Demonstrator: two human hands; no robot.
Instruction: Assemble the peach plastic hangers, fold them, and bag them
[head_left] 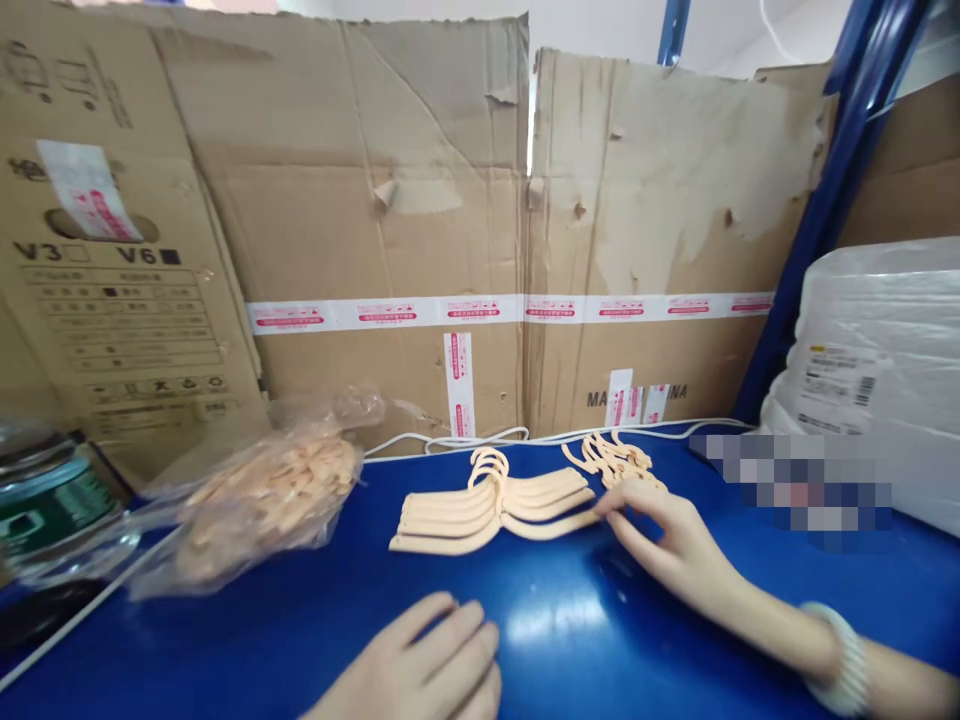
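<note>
A row of small peach-coloured hangers (450,518) lies overlapped on the blue table, their hooks bunched at the back. My right hand (664,535), with a pale bracelet on its wrist, pinches the right tip of the nearest hanger (551,527) between thumb and forefinger. My left hand (427,665) rests low in front of the row, holding nothing, fingers loosely bent and slightly apart. Just behind my right hand is a loose pile of peach hook pieces (611,455), partly covered by it. A clear plastic bag (262,495) full of similar peach pieces lies to the left.
Cardboard sheets (390,230) stand along the back of the blue table (337,640). A white cable (405,440) runs along their foot. At the left edge is a jar with a green label (56,510). On the right stands a white plastic-wrapped stack (892,360) by a blue post (832,190).
</note>
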